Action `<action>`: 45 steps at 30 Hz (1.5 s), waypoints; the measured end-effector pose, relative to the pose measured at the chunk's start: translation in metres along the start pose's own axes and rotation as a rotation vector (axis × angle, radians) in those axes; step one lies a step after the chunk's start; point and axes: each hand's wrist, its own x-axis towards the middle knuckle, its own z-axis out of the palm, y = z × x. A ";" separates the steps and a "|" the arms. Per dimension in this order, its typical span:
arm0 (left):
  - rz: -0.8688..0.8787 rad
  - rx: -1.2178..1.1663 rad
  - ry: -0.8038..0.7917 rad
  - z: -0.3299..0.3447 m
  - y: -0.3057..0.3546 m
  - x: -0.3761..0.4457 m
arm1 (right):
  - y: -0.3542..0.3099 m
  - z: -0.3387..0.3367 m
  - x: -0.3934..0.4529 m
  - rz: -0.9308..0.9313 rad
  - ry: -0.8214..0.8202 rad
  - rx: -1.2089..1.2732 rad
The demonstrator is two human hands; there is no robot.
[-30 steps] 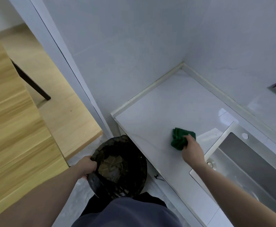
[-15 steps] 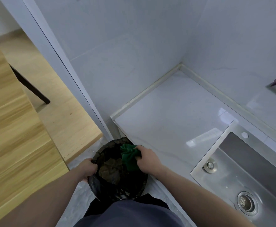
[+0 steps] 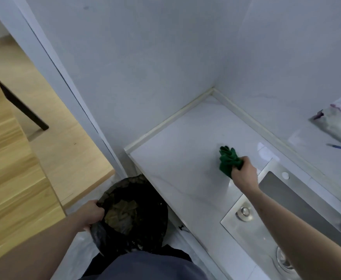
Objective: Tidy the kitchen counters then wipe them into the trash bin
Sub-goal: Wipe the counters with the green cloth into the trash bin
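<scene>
A crumpled green cloth (image 3: 227,160) lies on the white counter (image 3: 181,164), gripped by my right hand (image 3: 244,174) near the sink's left rim. Below the counter's front corner stands a trash bin (image 3: 145,225) lined with a black bag that holds brownish scraps. My left hand (image 3: 90,214) grips the bin's left rim, fingers curled over the bag's edge.
A steel sink (image 3: 287,225) with a drain fills the counter's right side. A plastic-wrapped package (image 3: 337,128) lies on the ledge at the far right. White tiled walls close the corner behind the counter. A wooden table (image 3: 10,178) stands to the left.
My right hand swept the cloth from the counter to over the bin's rim, then carried it back onto the counter near the sink. My left hand stayed on the bin.
</scene>
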 end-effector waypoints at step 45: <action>-0.015 0.018 0.071 -0.006 0.005 -0.010 | -0.076 0.163 -0.145 -0.612 -0.804 -0.249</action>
